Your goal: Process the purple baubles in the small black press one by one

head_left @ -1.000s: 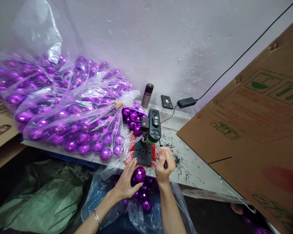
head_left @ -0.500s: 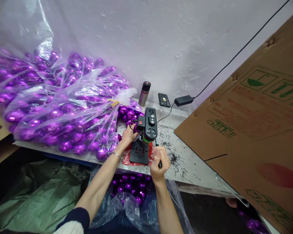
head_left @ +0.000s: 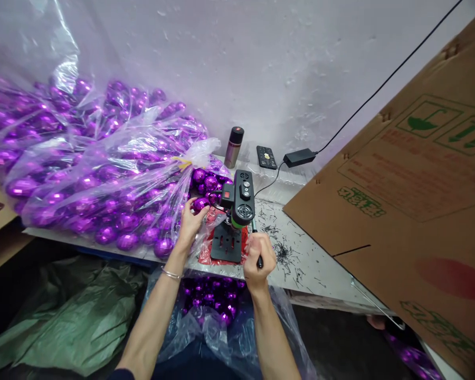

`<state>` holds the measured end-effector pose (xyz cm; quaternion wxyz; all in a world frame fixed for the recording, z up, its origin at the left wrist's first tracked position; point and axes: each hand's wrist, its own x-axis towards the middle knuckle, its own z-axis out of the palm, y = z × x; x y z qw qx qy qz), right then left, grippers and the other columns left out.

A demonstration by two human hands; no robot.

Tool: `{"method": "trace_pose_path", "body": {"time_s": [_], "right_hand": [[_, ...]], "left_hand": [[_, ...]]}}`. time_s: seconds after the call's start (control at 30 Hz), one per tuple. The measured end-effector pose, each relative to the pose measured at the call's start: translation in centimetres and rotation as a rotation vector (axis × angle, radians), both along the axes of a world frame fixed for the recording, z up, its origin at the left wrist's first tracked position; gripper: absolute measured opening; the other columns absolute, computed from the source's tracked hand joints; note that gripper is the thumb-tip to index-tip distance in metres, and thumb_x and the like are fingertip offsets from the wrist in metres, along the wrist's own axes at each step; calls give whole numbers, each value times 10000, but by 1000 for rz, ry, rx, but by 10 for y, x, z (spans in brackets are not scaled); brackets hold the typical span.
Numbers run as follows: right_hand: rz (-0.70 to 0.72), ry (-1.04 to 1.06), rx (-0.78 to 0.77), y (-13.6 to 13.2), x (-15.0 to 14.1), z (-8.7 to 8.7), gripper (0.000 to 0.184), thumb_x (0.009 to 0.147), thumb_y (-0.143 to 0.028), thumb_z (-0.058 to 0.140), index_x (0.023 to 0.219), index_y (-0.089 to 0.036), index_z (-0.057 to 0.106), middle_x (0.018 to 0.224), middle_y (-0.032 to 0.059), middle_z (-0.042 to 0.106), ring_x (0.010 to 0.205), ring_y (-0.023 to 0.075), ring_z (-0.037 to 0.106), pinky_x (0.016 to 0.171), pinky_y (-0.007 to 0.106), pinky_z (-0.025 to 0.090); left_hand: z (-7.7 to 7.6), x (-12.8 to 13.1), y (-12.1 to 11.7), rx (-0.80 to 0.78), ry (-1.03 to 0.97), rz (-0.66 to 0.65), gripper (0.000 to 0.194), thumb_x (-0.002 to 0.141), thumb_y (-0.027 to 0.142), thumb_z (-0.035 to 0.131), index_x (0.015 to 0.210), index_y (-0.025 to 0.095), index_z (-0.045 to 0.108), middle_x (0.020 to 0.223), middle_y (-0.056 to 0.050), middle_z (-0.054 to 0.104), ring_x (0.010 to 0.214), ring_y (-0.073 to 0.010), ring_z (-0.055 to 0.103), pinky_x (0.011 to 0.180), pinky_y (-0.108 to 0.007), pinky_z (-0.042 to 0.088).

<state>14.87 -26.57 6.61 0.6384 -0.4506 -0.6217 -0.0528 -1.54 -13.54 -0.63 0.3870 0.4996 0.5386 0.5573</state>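
Note:
Between the thumb and fingers of my left hand is a shiny purple faceted ball ornament, held just left of a small black bench machine. The machine has round vents, knobs and a red switch on top, and its slotted base plate rests on red plastic. My right hand is wrapped round the black grip of the machine's lever, at its right side. More purple balls lie behind my left hand, against the big bag. The machine's head hides its working tip.
A large clear bag of purple balls fills the left. Behind stand a spray can, a phone and a power adapter with its cord. Black clippings litter the table. A cardboard box leans in at right; more balls lie below.
My left hand has drawn back to the left from beside the machine's head, and the purple ball now shows in its fingers. My right hand stays on the lever.

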Motion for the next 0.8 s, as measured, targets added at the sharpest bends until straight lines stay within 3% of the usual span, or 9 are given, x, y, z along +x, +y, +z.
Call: {"method": "trace_pose_path", "body": {"time_s": [0.17, 0.23, 0.3, 0.43, 0.57, 0.63, 0.8], "right_hand": [[20, 36, -25, 1, 0, 11, 321, 988, -76, 443, 701, -219, 456, 685, -27, 508, 645, 109, 513, 603, 267, 397], [33, 42, -39, 2, 0, 18, 320, 991, -79, 445, 703, -218, 455, 683, -28, 497, 639, 106, 497, 603, 269, 388], [43, 35, -51, 3, 1, 24, 323, 994, -91, 453, 698, -219, 452, 673, -28, 482, 631, 107, 483, 601, 274, 379], [49, -2, -78, 2, 4, 30, 328, 1001, -117, 455, 688, -219, 459, 657, -25, 478, 620, 110, 472, 599, 280, 376], [47, -36, -103, 0, 6, 29, 291, 996, -112, 443, 729, -211, 501, 671, -15, 511, 627, 113, 492, 599, 278, 388], [45, -51, -96, -2, 7, 27, 274, 988, -95, 443, 748, -209, 510, 685, -11, 528, 636, 113, 504, 600, 274, 391], [44, -73, -86, -4, 7, 26, 263, 972, -71, 443, 760, -210, 509, 688, -10, 536, 639, 114, 523, 588, 263, 396]], "left_hand": [[34, -18, -44, -273, -489, -171, 405, 818, 472, 720, 1105, 195, 648, 1059, -71, 751, 927, -235, 752, 853, -414, 639], [36, -19, -59, -314, -571, -236, 362, 834, 476, 701, 1051, 190, 653, 1012, -69, 769, 899, -239, 763, 860, -439, 649], [30, -14, -71, -341, -567, -283, 396, 849, 463, 704, 1137, 197, 650, 1066, -77, 779, 906, -236, 770, 875, -445, 651], [3, 7, -85, -336, -352, -347, 603, 855, 468, 728, 1383, 222, 570, 1294, -120, 731, 1091, -265, 749, 956, -445, 623], [-22, 25, -85, -112, 24, -271, 617, 840, 468, 758, 1380, 215, 600, 1488, -131, 613, 1398, -305, 570, 1189, -485, 448], [-28, 30, -82, -39, 183, -257, 618, 841, 457, 769, 1386, 217, 604, 1490, -133, 611, 1427, -318, 539, 1221, -509, 400], [-32, 33, -75, 64, 428, -311, 601, 851, 435, 778, 1376, 198, 607, 1403, -157, 665, 1347, -342, 605, 1137, -523, 484]]}}
